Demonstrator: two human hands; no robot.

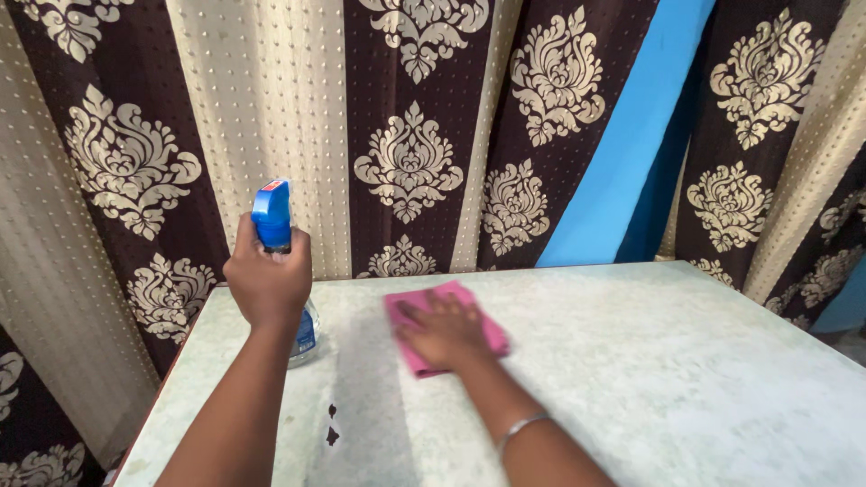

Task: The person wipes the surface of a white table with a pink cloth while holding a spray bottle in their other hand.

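My left hand [268, 278] grips a spray bottle [273, 214] with a blue trigger head, held upright near the table's far left part. The bottle's clear body with blue liquid shows below my hand. My right hand [444, 330] lies flat, palm down, on a folded pink cloth [492, 330] pressed to the pale marbled table [649, 361]. A thin metal bangle sits on my right wrist. A duller, streaked band of tabletop runs from the cloth toward me.
Brown and cream patterned curtains [410, 162] hang close behind the table. A blue wall strip [622, 153] shows between them. Two small dark chips [331, 424] mark the tabletop near the front left. The table's left edge drops off beside my left arm.
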